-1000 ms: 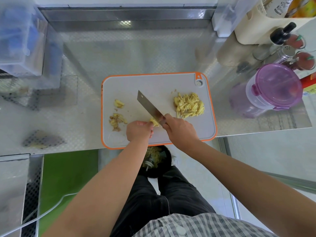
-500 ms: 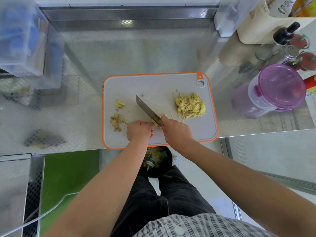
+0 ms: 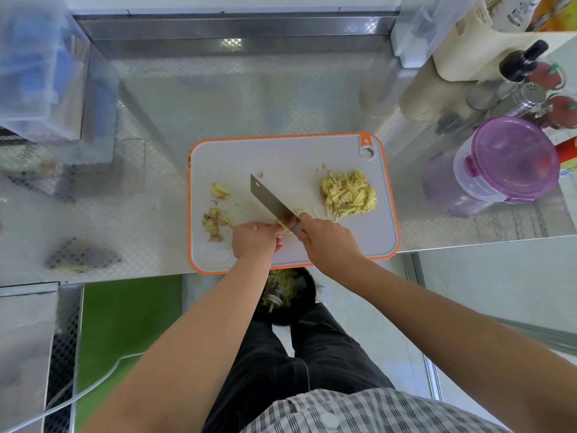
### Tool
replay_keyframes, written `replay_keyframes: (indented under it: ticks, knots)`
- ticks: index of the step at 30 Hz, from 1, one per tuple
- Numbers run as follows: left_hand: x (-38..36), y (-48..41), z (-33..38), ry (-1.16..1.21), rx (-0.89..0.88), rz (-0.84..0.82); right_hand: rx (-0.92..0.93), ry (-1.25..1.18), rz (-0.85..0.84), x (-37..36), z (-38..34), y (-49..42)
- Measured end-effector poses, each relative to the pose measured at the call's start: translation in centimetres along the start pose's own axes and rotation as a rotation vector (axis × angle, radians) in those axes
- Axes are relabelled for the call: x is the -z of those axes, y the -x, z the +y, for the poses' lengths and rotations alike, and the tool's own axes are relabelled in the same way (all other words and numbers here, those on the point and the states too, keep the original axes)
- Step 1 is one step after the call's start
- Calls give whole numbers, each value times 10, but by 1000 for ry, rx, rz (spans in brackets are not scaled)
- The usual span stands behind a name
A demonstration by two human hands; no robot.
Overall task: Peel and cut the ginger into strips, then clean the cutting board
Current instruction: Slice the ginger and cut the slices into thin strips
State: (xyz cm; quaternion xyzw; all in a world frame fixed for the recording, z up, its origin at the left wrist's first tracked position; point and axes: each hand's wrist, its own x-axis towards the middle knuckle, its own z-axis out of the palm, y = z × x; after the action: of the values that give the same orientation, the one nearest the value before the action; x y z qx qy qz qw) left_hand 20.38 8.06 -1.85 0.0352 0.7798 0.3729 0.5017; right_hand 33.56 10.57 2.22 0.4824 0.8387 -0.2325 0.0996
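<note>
A grey cutting board (image 3: 281, 157) with an orange rim lies on the steel counter. My right hand (image 3: 327, 239) grips the handle of a cleaver (image 3: 270, 198) whose blade slants up to the left over the board. My left hand (image 3: 256, 240) has its fingers curled on a small yellow ginger piece (image 3: 282, 227) pressed against the blade's left side. A pile of ginger strips (image 3: 348, 193) lies at the board's right. A ginger chunk (image 3: 220, 191) and brownish peel scraps (image 3: 215, 223) lie at the board's left.
A purple-lidded plastic jar (image 3: 512, 160) stands right of the board, with bottles and shakers (image 3: 527, 89) behind it. A clear storage box (image 3: 40, 76) sits at the back left. Below the counter's front edge is a black bin (image 3: 288, 295) with scraps.
The cleaver has shifted slightly left along the ginger piece between chops. My left hand stays on the ginger near the board's front edge.
</note>
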Motion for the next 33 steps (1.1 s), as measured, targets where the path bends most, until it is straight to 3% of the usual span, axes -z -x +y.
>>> replay_keyframes:
  ticks: [9, 14, 23, 33]
  knots:
    - [2, 2, -1, 68, -2, 6, -44, 8, -2, -13, -9, -8]
    - [2, 2, -1, 39, -15, 16, -29, -82, 88, -6, -2, 0]
    - [4, 3, 1, 81, 11, -17, -14, -12, -10, -4, -4, 2]
    - [3, 2, 1, 98, 35, -3, -29, -31, 15, -10, -6, -5]
